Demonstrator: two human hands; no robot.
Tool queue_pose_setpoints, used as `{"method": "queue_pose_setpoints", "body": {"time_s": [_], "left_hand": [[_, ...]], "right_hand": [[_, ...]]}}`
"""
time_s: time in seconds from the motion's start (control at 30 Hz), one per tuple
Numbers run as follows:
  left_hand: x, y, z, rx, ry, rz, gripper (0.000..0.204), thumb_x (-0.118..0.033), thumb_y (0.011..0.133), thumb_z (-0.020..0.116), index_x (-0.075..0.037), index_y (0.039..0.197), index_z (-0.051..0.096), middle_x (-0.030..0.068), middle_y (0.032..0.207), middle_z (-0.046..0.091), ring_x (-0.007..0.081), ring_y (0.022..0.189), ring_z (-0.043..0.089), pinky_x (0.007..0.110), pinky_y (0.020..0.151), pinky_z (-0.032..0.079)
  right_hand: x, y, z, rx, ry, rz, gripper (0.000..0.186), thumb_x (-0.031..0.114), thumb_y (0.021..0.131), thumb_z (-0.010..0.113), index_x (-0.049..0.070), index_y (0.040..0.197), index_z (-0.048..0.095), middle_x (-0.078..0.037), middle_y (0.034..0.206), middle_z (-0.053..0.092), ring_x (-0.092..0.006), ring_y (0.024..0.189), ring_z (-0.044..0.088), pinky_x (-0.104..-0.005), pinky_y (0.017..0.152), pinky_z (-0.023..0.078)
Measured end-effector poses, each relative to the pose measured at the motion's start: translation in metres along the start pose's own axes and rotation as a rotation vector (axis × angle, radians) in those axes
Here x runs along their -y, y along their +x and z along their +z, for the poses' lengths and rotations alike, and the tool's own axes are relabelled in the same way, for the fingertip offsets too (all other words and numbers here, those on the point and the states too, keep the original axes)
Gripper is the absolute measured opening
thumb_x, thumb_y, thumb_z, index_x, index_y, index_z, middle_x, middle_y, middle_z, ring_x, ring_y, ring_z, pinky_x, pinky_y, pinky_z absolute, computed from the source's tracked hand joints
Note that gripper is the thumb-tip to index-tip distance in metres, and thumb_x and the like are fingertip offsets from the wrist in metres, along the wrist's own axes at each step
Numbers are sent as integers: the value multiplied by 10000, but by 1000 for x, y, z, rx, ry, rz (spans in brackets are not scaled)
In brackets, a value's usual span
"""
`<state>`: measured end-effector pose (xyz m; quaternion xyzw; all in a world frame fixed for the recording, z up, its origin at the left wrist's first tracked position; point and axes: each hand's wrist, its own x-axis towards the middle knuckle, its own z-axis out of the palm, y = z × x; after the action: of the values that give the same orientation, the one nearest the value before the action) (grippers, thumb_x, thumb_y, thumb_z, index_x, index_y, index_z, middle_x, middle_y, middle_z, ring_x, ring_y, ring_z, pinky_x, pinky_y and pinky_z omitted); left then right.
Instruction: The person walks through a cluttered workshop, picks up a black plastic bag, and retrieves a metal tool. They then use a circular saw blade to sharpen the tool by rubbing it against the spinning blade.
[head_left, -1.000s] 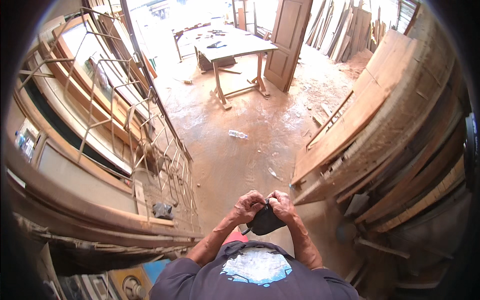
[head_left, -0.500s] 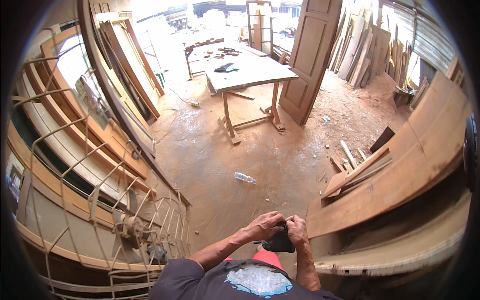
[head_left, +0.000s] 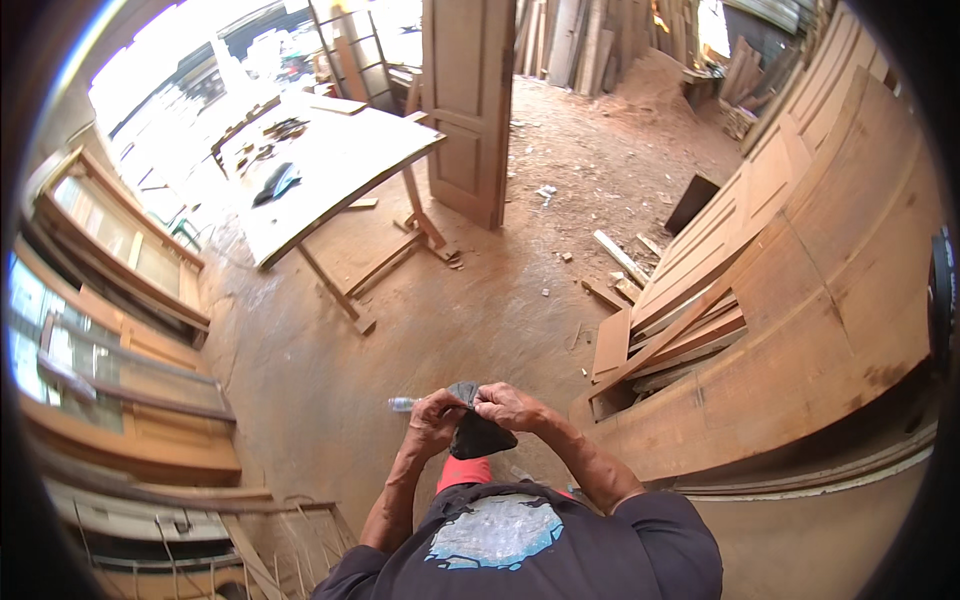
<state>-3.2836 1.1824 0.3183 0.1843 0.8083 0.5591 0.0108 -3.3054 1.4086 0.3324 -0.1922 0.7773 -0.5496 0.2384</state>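
Head view, looking down over a dark shirt with a pale print: both hands are raised together in front of the chest, close over a small dark, crumpled pouch-like object (head_left: 476, 428). The left hand (head_left: 435, 418) has its fingers curled around the object's left side, and the right hand (head_left: 508, 405) pinches its top edge between thumb and fingers, so that the two hands nearly touch above it. What the object is made of cannot be told; it looks soft and black, and its lower part hangs below the knuckles. Just left of the left hand, a small clear plastic bottle (head_left: 402, 404) lies on the dusty earthen floor (head_left: 330, 370). Farther off stands a wooden desk (head_left: 340, 165) with a pale board top on crossed legs; a dark tool-like thing (head_left: 277, 183) rests on it, with small dark bits near its far end. Behind the desk a brown panelled door (head_left: 470, 100) stands upright. To the right, long planks and wide boards (head_left: 780, 260) lean in a stack, with short offcuts (head_left: 620, 258) scattered on the floor before them. Along the left side, wooden window frames (head_left: 110, 300) with glass panes lean in a row. A bit of red clothing (head_left: 462, 470) shows below the hands.
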Motion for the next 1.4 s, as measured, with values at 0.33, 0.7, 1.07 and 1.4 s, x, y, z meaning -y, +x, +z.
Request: {"method": "queue_pose_setpoints", "body": {"time_s": [0.33,0.7,1.07,1.4], "left_hand": [[51,313,34,222,-609,102,187,-30,929,690,-46,1110,645,82,1072,678,180,1088,632,333,976,498],[55,597,98,589,-113,284,327,-5,786,770,-72,1088,660,132,1030,681,324,1002,656,409,866,519],[80,815,205,514,-303,291,268,21,801,705,-62,1048,646,90,1018,657,238,950,646,345,834,511],[109,1049,269,1065,-515,-162,226,-213,1067,584,-31,1184,649,12,1091,661,125,974,612,289,898,496]], "right_hand": [[-44,124,-194,-531,402,20,199,189,1027,525,17,1002,623,13,821,577,-76,766,511,-279,676,457],[-49,209,-399,-799,522,-31,162,156,1032,598,33,1134,620,3,938,631,-43,852,555,-213,758,483],[-102,291,-666,-553,-121,265,267,173,847,632,4,1053,639,-164,880,679,-275,851,672,-402,785,530],[-129,351,-837,-829,-352,313,293,259,847,638,3,989,648,-231,908,701,-402,906,692,-468,803,539]]}}
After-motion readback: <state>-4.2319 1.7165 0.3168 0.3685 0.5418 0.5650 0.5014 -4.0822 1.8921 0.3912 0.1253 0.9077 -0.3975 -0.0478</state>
